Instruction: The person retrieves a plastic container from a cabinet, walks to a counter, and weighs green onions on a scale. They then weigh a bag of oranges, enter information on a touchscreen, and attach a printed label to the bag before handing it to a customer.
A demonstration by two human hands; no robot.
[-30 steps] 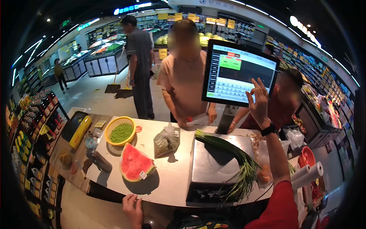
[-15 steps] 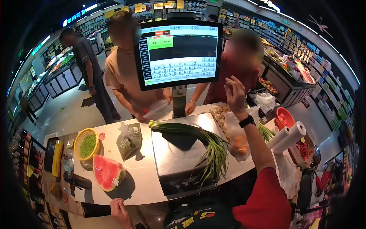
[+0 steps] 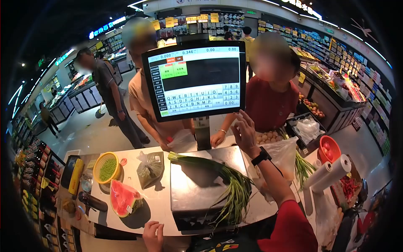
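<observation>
My right hand [image 3: 245, 131] is raised beside the lower right corner of the touch screen [image 3: 197, 80], fingers apart and holding nothing. My left hand [image 3: 153, 233] is at the near edge of the counter, its fingers curled together; what they hold, if anything, is hidden. A bunch of green onions [image 3: 222, 168] lies across the metal scale plate [image 3: 184, 193] below the screen, its leaves hanging over the right side. To the left are a cut watermelon piece [image 3: 122, 198], a tied bag of greens [image 3: 150, 169] and a yellow basket [image 3: 97, 168] of green peas.
A black bottle [image 3: 93, 201] lies left of the watermelon. Potatoes [image 3: 268, 137], a clear plastic bag [image 3: 282, 156], a red bowl [image 3: 329, 149] and plastic rolls [image 3: 338, 169] are on the right. People stand across the counter, one's hand [image 3: 218, 137] resting near the screen post.
The view has tilted up, so the counter sits lower. My right hand has moved down relative to the screen and closer to its lower right corner. The green onions still lie on the scale.
</observation>
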